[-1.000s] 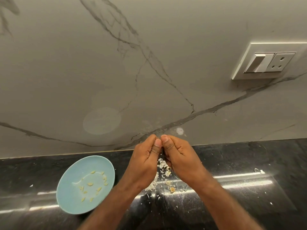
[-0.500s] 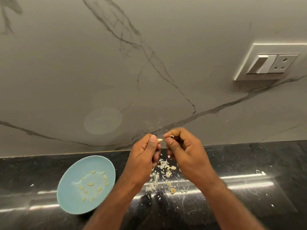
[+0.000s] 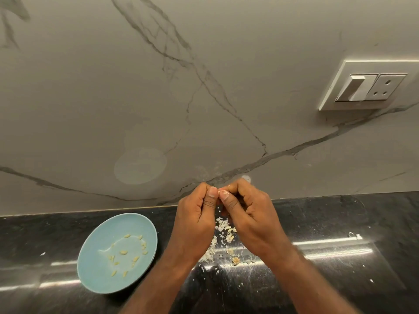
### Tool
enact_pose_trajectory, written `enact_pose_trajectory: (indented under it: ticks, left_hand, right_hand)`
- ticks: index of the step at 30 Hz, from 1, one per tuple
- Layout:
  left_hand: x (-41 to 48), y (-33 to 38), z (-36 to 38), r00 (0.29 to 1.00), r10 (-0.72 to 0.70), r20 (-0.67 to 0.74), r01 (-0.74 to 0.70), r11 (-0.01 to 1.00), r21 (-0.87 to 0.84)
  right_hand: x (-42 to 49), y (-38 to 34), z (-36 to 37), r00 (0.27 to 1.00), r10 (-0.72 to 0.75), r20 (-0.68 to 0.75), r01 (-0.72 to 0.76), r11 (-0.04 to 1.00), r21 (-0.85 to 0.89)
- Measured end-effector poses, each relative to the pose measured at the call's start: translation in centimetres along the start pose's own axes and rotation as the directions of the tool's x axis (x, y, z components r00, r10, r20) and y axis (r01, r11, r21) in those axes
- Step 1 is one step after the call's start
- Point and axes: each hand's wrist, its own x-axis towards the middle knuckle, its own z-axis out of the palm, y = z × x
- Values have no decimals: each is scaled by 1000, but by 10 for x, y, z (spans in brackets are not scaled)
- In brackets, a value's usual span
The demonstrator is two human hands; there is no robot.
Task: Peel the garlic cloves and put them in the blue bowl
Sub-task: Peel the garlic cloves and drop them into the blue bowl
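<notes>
The left hand (image 3: 195, 214) and right hand (image 3: 251, 214) are meeting above the dark surface (image 3: 328, 223), fingers curled and thumb tips pressing together around a garlic clove (image 3: 219, 191), of which only a pale sliver is showing. The clove is looking small, light and firm. Its papery skin is probably brittle and its bared flesh slippery, so pinching it by the ends while a thumbnail lifts the skin is likely going to serve best. Loose skins (image 3: 223, 227) are lying beneath the hands. Peeled cloves (image 3: 123, 252) are sitting in the blue bowl (image 3: 127, 223), just beside the left wrist.
</notes>
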Motion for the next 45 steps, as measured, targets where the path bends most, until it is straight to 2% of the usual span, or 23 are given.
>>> enact_pose_trajectory:
  ticks: [2, 5, 8, 10, 16, 19, 24, 38, 42, 45]
  left_hand:
    - [-1, -1, 2, 999, 23, -31, -22, 999, 37]
    - [-1, -4, 4, 997, -43, -57, 45, 999, 25]
    - [3, -1, 3, 983, -186, -2, 185, 980, -77]
    - [4, 3, 2, 972, -232, 48, 237, 957, -165]
    - [5, 4, -1, 991, -130, 16, 131, 986, -102]
    - [3, 4, 1, 998, -69, -9, 68, 997, -45]
    - [0, 2, 5, 997, -55, -46, 53, 997, -51]
    - [-5, 8, 5, 990, -124, -68, 115, 986, -122]
    - [-5, 11, 4, 984, -179, -12, 171, 955, -242]
    - [-3, 15, 4, 968, -248, 35, 243, 894, -377]
  right_hand:
    - [-1, 0, 3, 1000, 1, -8, -1, 999, -54]
    - [-1, 0, 3, 1000, 5, 11, -4, 993, -114]
    - [-1, -2, 0, 1000, -5, 2, 5, 997, -78]
    - [-2, -2, -1, 1000, 0, -15, 0, 1000, -14]
    - [-3, -1, -5, 1000, 7, 1, -7, 1000, -16]
    - [-5, 0, -4, 998, 60, -33, -59, 998, 32]
    - [-6, -3, 1, 993, 75, -95, -69, 996, 64]
    - [-10, -2, 14, 975, 52, -217, -40, 998, 57]
    - [-11, -3, 14, 971, 52, -233, -41, 998, 54]
    - [-11, -7, 11, 973, 91, -214, -60, 988, 144]
